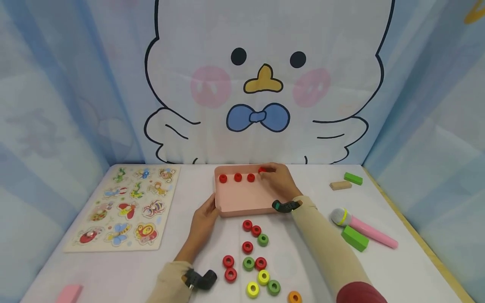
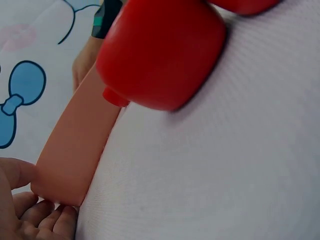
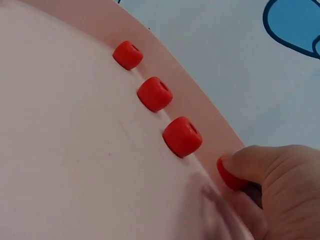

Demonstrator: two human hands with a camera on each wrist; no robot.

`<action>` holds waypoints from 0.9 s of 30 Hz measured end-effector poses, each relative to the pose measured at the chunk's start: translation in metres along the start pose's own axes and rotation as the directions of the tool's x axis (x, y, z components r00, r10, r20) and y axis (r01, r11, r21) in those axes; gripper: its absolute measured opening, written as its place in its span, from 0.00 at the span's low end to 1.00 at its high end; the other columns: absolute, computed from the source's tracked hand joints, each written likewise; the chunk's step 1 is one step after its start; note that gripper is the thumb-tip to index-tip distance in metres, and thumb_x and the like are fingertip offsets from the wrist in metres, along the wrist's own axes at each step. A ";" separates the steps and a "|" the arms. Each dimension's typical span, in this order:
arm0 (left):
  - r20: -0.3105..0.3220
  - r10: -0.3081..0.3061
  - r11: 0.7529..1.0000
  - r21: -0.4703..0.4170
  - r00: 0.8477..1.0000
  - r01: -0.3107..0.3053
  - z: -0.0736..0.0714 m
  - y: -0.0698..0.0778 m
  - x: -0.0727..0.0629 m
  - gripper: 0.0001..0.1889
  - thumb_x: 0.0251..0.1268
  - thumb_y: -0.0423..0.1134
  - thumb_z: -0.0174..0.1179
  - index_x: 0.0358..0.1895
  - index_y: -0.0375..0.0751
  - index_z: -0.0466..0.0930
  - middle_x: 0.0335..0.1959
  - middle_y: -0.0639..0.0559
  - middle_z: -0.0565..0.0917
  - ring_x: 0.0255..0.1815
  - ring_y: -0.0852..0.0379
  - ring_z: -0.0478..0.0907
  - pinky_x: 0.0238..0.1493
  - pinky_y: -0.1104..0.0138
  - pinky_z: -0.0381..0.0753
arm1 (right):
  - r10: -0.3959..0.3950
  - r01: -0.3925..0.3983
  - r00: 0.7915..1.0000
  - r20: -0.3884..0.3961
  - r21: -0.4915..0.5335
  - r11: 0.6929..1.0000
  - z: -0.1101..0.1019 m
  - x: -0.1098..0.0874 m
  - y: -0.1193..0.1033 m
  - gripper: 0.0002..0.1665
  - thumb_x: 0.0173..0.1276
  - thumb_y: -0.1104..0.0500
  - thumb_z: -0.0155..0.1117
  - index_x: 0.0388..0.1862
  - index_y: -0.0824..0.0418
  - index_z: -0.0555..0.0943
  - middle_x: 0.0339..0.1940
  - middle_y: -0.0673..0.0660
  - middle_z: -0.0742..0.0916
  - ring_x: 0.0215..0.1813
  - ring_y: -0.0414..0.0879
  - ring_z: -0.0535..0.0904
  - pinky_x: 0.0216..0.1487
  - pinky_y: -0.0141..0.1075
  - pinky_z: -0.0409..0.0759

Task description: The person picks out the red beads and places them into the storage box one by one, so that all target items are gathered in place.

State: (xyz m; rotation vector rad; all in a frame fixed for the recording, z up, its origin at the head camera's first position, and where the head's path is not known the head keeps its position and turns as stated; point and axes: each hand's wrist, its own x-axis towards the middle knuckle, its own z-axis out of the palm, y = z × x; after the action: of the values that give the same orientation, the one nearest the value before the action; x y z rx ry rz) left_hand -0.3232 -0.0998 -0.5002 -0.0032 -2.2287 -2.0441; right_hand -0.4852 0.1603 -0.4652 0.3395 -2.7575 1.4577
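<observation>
A shallow pink tray (image 1: 242,198) lies on the white table, with three red beads (image 1: 238,177) in a row along its back wall. My right hand (image 1: 278,179) reaches over the tray's back right corner. Between thumb and fingers it pinches a fourth-in-line red bead (image 3: 231,175), low beside the back wall and partly hidden by the thumb. At the tray's front left corner, my left hand (image 1: 204,216) grips the wall, thumb (image 2: 17,172) at the rim and curled fingers lower down.
Loose red, green, yellow and orange beads (image 1: 249,264) lie in front of the tray. An insect puzzle board (image 1: 126,206) is at left, a pink block (image 1: 69,293) near the front left. On the right are a toy microphone (image 1: 367,229), green blocks (image 1: 355,238) and a wooden block (image 1: 340,185).
</observation>
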 end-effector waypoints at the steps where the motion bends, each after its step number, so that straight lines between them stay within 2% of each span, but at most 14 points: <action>1: -0.006 -0.001 1.000 0.007 1.000 0.001 0.000 0.000 0.000 0.30 0.73 0.38 0.55 0.75 0.37 0.59 0.72 0.44 0.65 0.72 0.52 0.63 0.67 0.64 0.66 | -0.006 0.006 1.000 -0.009 -0.022 1.000 0.001 0.000 0.001 0.21 0.67 0.54 0.67 0.59 0.53 0.83 0.55 0.51 0.83 0.58 0.48 0.75 0.64 0.45 0.74; 7: -0.016 -0.002 1.000 0.013 1.000 0.003 -0.004 0.006 -0.002 0.30 0.73 0.37 0.54 0.75 0.37 0.59 0.73 0.45 0.65 0.72 0.53 0.63 0.68 0.64 0.66 | -0.091 0.083 0.995 -0.040 -0.166 0.983 0.006 0.001 0.000 0.18 0.65 0.57 0.71 0.55 0.54 0.86 0.52 0.51 0.85 0.54 0.48 0.77 0.61 0.43 0.76; 11: -0.007 -0.009 1.000 -0.002 1.000 0.009 -0.005 0.005 -0.002 0.30 0.74 0.37 0.54 0.75 0.36 0.58 0.73 0.45 0.64 0.72 0.52 0.62 0.68 0.64 0.66 | -0.100 0.089 0.994 -0.039 -0.226 0.970 0.007 0.002 -0.002 0.17 0.63 0.58 0.72 0.52 0.55 0.87 0.52 0.51 0.85 0.55 0.47 0.77 0.62 0.42 0.76; 21: -0.015 -0.024 1.000 0.003 1.000 0.024 0.000 0.000 -0.002 0.31 0.73 0.37 0.55 0.75 0.36 0.58 0.73 0.45 0.64 0.72 0.52 0.62 0.68 0.63 0.66 | -0.084 0.074 0.996 -0.031 -0.243 0.967 0.005 -0.002 0.003 0.21 0.63 0.56 0.73 0.55 0.53 0.85 0.51 0.51 0.85 0.53 0.48 0.78 0.60 0.43 0.77; 27: -0.014 -0.009 1.000 -0.007 1.000 0.009 0.001 -0.001 0.000 0.30 0.73 0.35 0.55 0.75 0.35 0.59 0.73 0.44 0.64 0.72 0.51 0.62 0.67 0.64 0.66 | -0.028 0.023 0.999 -0.028 -0.166 0.986 0.004 -0.001 0.005 0.21 0.66 0.53 0.69 0.58 0.53 0.83 0.52 0.50 0.83 0.55 0.48 0.76 0.61 0.44 0.76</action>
State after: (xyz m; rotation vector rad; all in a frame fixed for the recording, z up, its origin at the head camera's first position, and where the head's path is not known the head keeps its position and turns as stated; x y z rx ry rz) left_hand -0.3231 -0.0984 -0.5009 0.0207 -2.2179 -2.0499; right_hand -0.4844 0.1600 -0.4714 0.3443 -2.8139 1.2073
